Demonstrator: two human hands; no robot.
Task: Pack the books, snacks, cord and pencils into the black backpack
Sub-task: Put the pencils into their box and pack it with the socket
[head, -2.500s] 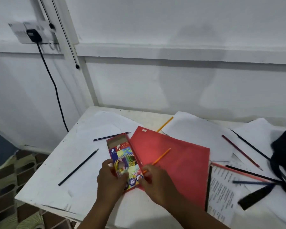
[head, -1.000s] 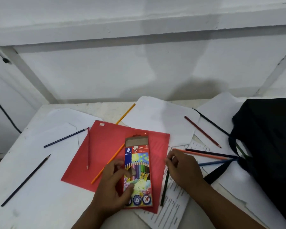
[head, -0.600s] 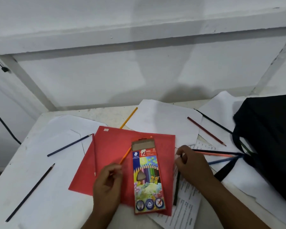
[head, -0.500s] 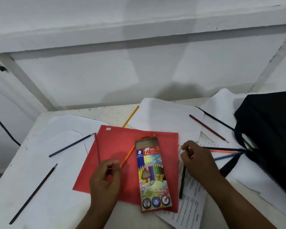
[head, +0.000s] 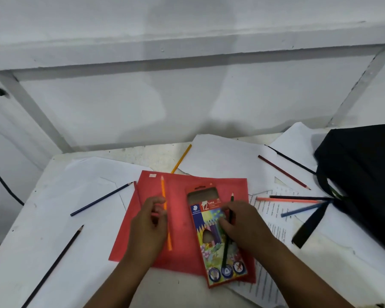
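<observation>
A colourful pencil box (head: 211,221) lies on a red folder (head: 182,230) in the middle of the white table (head: 20,252). My left hand (head: 148,227) pinches an orange pencil (head: 165,205) over the folder. My right hand (head: 246,225) holds a dark green pencil (head: 228,245) above the box. The black backpack (head: 365,178) sits at the right edge. Loose pencils lie about: a blue one (head: 101,198) and a black one (head: 53,265) on the left, a red one (head: 283,172) and several more near the backpack strap (head: 309,223).
White paper sheets (head: 227,161) and a printed page (head: 267,285) cover much of the table. A yellow pencil (head: 181,158) lies at the back. The white wall rises just behind the table. A black cable (head: 2,181) hangs at the left.
My left hand has picked up the orange pencil from the folder. My right hand has taken the dark green pencil from beside the folder and brought it over the box.
</observation>
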